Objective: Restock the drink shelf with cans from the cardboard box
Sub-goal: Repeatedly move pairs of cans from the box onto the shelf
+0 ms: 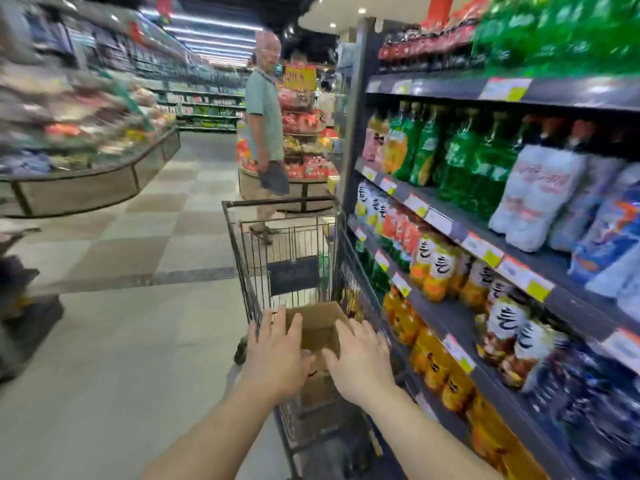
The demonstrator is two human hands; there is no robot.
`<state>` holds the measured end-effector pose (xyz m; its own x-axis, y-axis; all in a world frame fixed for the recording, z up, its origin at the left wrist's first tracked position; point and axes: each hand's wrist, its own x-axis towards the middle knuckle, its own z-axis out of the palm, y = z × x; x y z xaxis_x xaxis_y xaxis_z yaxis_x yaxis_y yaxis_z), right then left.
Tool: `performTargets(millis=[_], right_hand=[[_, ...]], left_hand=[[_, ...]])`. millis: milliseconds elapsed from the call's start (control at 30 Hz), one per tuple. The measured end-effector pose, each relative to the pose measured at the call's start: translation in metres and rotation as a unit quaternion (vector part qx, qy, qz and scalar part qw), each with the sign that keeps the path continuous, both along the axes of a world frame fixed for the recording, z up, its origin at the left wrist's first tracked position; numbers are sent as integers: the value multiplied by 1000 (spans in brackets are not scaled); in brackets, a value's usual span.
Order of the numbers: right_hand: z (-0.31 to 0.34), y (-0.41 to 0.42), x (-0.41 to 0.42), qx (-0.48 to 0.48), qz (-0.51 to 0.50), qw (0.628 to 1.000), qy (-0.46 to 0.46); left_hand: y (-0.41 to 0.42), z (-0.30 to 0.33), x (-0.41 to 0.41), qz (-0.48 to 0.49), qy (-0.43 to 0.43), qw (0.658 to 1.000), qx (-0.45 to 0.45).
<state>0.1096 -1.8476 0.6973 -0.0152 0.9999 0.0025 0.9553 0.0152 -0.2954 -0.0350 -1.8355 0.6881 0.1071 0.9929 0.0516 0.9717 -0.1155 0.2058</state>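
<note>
Both hands reach over an open cardboard box in a wire cart beside the drink shelf.

The left hand [277, 355] and right hand [360, 362] hover, fingers loosely spread, grasping nothing, over the cardboard box [320, 329] inside the shopping cart [263, 271]. The drink shelf [450, 230], packed with bottles, stands just right. A person [265, 133] stands in the aisle beyond the cart, near a round snack display [304, 147].

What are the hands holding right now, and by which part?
Nothing is clearly held. The left hand and right hand reach over the box in the cart, fingers extended.
</note>
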Motion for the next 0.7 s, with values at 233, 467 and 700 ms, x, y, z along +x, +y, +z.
performTargets(millis=[233,467,700], right_hand=[[-34,122,-29,-14,-33,999,1],[-78,219,-59,-74,-147,986,30],[-125,245,-57,-118,-252,959,52]], left_hand=[[134,-40,-27,-35,-24,999,-12],[262,-73,-66,-191,7,980,-47],[328,-107,-46,-296,21,951,-89]])
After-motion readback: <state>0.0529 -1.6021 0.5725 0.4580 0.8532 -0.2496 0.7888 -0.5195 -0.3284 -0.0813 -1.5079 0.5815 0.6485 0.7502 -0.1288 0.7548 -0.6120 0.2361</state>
